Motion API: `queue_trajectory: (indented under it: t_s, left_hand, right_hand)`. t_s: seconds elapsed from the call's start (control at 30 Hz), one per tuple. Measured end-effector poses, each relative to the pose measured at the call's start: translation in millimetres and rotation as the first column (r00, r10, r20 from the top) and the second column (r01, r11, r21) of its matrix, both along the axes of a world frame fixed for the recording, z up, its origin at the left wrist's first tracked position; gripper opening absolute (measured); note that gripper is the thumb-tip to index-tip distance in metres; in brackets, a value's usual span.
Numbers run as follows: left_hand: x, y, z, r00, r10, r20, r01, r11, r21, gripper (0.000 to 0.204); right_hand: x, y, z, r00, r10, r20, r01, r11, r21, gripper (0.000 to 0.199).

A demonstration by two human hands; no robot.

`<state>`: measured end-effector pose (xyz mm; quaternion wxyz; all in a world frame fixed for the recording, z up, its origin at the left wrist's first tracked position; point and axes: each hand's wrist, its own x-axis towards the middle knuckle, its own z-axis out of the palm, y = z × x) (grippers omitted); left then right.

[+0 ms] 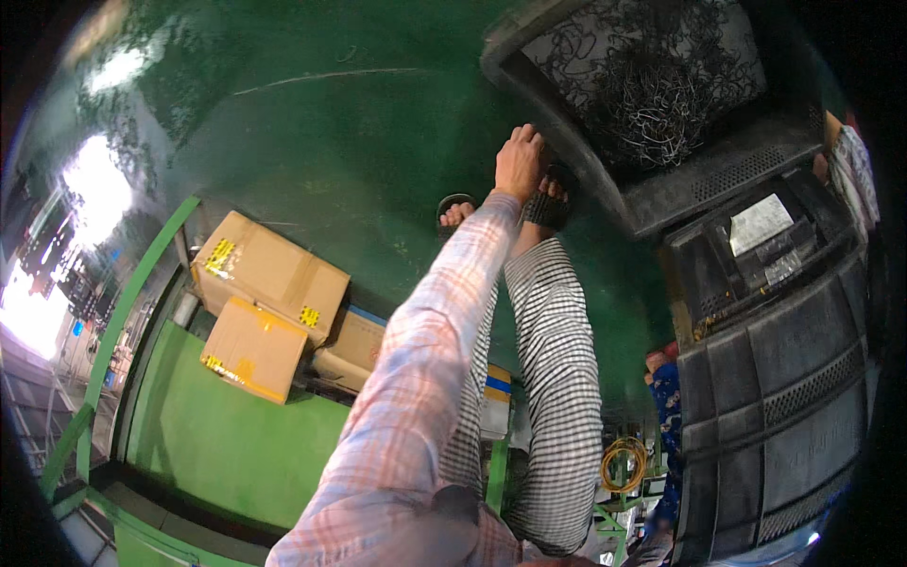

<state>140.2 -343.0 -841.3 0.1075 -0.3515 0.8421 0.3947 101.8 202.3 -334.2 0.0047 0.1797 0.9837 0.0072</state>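
Note:
My left hand (520, 163) reaches far forward, low over the green floor, at the end of a plaid sleeve. Its fingers are curled, and anything inside them is hidden. Right by its fingertips is the rim of a black plastic crate (590, 175); I cannot tell whether they touch. Inside the crate lies a tangled heap of thin, bent metal hook-like pieces (661, 104), darker toward the far side. Nothing of my right hand shows clearly.
Stacked black crates (770, 397) stand at the right, a pale paper (761, 225) on top. Cardboard boxes (269, 269) sit left on a green platform (217, 425) with a green rail (123, 312). Another person's blue patterned clothing (667, 397) and a coiled yellow hose (624, 464) appear lower right.

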Motion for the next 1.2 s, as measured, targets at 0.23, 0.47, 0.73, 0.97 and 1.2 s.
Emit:
queue_trajectory:
  t_s: [0.23,0.47,0.73,0.97,1.2]
  left_hand:
    - [34,4,-46,0.950,-0.233,-0.207,0.177,0.950,-0.256,0.020]
    - [22,-164,-12,0.873,0.307,-0.378,-0.468,0.745,-0.476,0.027]
    - [65,-241,-39,0.917,0.384,-0.107,-0.372,0.729,-0.574,0.012]
    - [76,-225,-30,0.956,0.285,0.076,-0.197,0.808,-0.556,0.008]
    - [37,-197,29,0.962,0.250,-0.107,-0.258,0.712,-0.653,0.014]
  right_hand:
    - [-12,-12,-27,0.999,-0.021,0.047,0.022,1.000,-0.017,0.049]
    - [-12,-20,-37,0.997,-0.046,0.057,0.047,0.999,-0.022,0.049]
    - [5,-33,-62,0.999,-0.028,0.023,0.029,0.999,-0.043,0.049]
    - [20,-22,-49,0.997,-0.066,-0.029,0.064,0.996,-0.062,0.049]
    - [35,-9,-47,0.991,-0.094,-0.093,0.082,0.989,-0.127,0.050]
